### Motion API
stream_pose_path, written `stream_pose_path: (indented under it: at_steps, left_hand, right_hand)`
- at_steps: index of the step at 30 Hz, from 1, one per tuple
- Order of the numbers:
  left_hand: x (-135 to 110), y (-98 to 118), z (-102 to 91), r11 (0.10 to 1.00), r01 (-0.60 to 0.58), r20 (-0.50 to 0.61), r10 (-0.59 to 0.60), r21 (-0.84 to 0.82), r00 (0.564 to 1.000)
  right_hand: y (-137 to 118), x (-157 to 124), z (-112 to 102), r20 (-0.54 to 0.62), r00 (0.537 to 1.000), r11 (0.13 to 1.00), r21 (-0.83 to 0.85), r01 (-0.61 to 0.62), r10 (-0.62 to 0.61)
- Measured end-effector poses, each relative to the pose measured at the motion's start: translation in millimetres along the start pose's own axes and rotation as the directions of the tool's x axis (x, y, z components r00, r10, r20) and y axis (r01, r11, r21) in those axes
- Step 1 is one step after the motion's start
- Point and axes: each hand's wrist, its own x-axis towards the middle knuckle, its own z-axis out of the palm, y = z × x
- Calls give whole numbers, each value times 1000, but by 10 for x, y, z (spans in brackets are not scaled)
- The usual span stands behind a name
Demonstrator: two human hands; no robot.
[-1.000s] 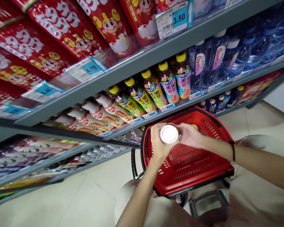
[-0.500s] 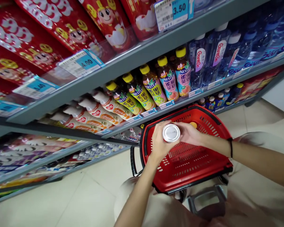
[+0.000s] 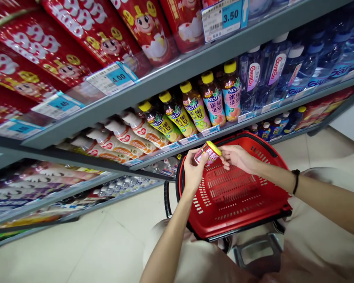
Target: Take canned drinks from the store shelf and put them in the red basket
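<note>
Along the upper shelf's front edge, at left: large red cans (image 3: 110,43), a row, with price labels (image 3: 119,78) fixed to the edge. Next, lower shelf: white-capped bottles (image 3: 129,138), leaning, orange-printed; then yellow-capped tea bottles (image 3: 191,106), five in the front row, green, yellow and pink labels. Beneath these, one red basket (image 3: 242,220), slotted floor and walls, black trim, black handle (image 3: 166,198) outside its left edge. Left hand (image 3: 194,167), one: closed around a small tub, thumb across the label. Small tub (image 3: 203,154), one: red and white label, yellow lid (image 3: 213,148); held tilted above the basket's far edge, towards its left corner, lid end to the right. Right hand (image 3: 237,157), one: fingers loosely curled at the lid's rim; whether they grip or merely touch cannot be told. Dark band (image 3: 296,181) on the right wrist. Far right, lower shelf: clear bottles (image 3: 275,72) with pink-lettered labels. Condition of work, as judged: tub in hand and off any shelf, label in view, lid on; tub not set down in the basket or on a shelf. Remaining: the tub's release, at a place these views do not settle.
</note>
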Motion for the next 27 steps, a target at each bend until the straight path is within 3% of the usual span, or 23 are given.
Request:
stream_pose_path:
  at_steps: [3, 8, 13, 16, 17, 19, 22, 25, 27]
  left_hand:
    - [26, -27, -1, 945, 243, 32, -242, -219, 970]
    - [80, -11, -11, 630, 592, 238, -558, -503, 795]
    - [140, 38, -58, 330, 745, 405, -677, -579, 615]
    - [141, 62, -64, 232, 763, 474, -665, -603, 577]
    - [135, 61, -55, 241, 752, 471, -653, -613, 593]
    - [113, 39, -23, 348, 697, 409, -615, -627, 674]
    - [57, -20, 44, 652, 515, 214, -487, -556, 847]
    - [-15, -39, 90, 915, 209, 38, -209, -346, 977]
    - [-64, -15, 91, 987, -34, 15, 36, -158, 999]
  right_hand:
    - [-23, -15, -20, 1, 1000, 1000, 10, 3, -3]
    - [-37, -41, -5, 7, 999, 998, 46, -52, 52]
    - [-16, -51, 34, 21, 1000, 1000, -5, 19, -19]
    - [-20, -51, 36, 48, 999, 1000, -7, 14, -13]
    - [-22, -50, 34, 61, 998, 1000, -13, 15, -14]
    - [-20, -43, 24, 84, 996, 999, -40, 12, -9]
    - [0, -15, 6, 41, 998, 995, -93, -34, 38]
    - [22, 19, 3, -83, 989, 986, -96, -134, 126]
    - [24, 28, 16, -132, 977, 982, -63, -176, 166]
